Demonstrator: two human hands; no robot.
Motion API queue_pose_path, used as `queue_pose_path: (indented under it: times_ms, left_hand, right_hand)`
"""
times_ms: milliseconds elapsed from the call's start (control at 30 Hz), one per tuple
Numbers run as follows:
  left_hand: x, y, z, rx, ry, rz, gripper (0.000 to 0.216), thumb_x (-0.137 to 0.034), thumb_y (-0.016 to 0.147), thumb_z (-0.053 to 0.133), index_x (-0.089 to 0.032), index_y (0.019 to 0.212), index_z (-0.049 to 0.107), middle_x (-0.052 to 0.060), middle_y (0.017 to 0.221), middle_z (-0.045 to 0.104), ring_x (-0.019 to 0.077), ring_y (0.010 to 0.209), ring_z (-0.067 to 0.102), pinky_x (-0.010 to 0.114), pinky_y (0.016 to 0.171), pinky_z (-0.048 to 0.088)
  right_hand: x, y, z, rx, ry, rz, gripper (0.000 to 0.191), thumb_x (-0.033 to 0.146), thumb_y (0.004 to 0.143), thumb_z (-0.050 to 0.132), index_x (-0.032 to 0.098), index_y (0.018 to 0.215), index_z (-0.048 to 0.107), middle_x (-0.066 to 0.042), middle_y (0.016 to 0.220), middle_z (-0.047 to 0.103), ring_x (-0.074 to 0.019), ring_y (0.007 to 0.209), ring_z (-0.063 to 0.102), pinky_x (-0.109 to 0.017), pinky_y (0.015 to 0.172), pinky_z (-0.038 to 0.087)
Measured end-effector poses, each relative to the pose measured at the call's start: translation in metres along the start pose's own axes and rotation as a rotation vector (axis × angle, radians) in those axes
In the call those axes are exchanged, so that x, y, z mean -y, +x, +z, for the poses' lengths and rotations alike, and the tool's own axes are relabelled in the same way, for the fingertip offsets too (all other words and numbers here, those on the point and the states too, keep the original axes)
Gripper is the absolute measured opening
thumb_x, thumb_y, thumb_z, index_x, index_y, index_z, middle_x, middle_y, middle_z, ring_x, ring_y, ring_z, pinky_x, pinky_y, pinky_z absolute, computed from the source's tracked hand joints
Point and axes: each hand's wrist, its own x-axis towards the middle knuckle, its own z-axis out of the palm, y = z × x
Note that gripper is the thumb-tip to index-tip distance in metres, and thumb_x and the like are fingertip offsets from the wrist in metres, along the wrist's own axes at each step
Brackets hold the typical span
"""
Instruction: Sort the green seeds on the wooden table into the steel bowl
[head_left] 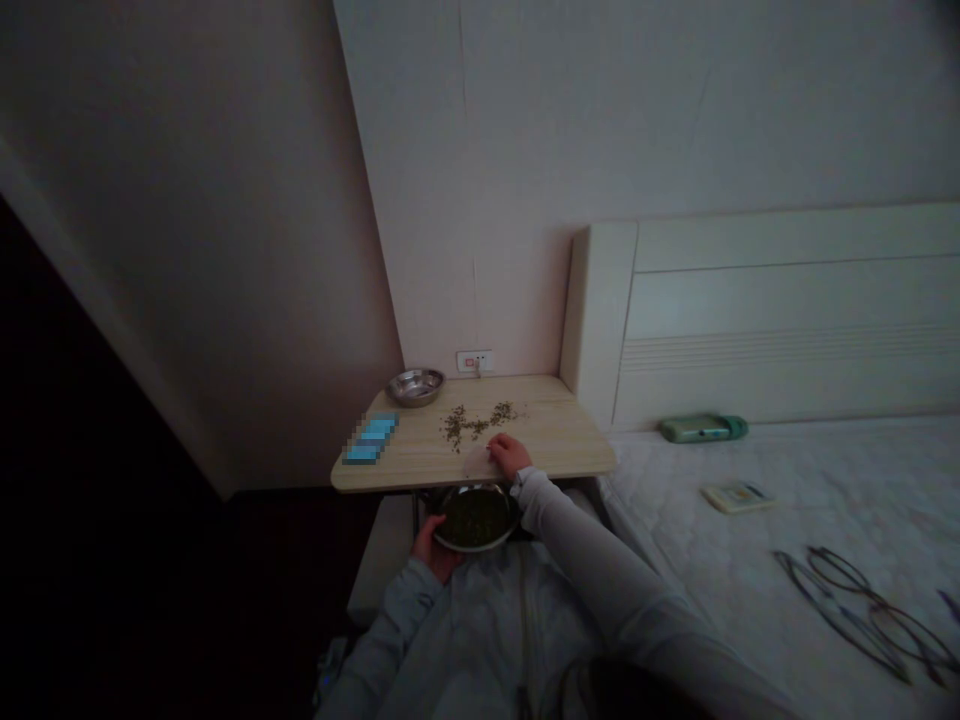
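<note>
I have a dim feed, and the fingertips of the right hand (pixel 510 456) are hard to make out: they bend together over the tabletop (pixel 551 405), against a pale, see-through piece (pixel 477 461) just to their left. I cannot tell whether they pinch that piece or only touch it. The left hand (pixel 435 550) I read more easily: it grasps the near bowl (pixel 474 549) by its left side, though some of its fingers are hidden from me. The bowl sits to the right of that hand, in front of the body and close to the table's front edge, its far side in shadow.

What fills it is a dark green mass of small grains (pixel 474 518), with lighter flecks; I cannot pick out single ones. The loose grains (pixel 454 425) look brownish green, scattered in uneven patches just beyond and left of the right hand. The bowl's metal catches light along its pale rim.

Farther beyond the right hand, to its left, I see another metal bowl (pixel 416 388), shiny inside. Nearer, well left of that hand, a blue patch (pixel 373 438) is pixelated past reading. Far right of it, dark cords (pixel 862 600) lie looped on the bed (pixel 667 500).
</note>
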Motion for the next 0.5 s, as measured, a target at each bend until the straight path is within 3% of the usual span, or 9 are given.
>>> queue_pose_path:
  times_ms: [500]
  left_hand:
    - [0.0002,0.0004,0.0003,-0.026,0.009,0.014,0.044,-0.017,0.068,0.043,-0.007,0.111,0.042,0.008,0.071,0.064,0.0215,0.073,0.059,0.036,0.065,0.045]
  right_hand:
    - [0.0022,-0.0012,-0.0016,0.01,0.005,-0.006,0.012,0.025,0.062,0.042,0.018,0.058,0.05,0.004,0.047,0.05,-0.0082,0.051,0.045,-0.02,0.053,0.033]
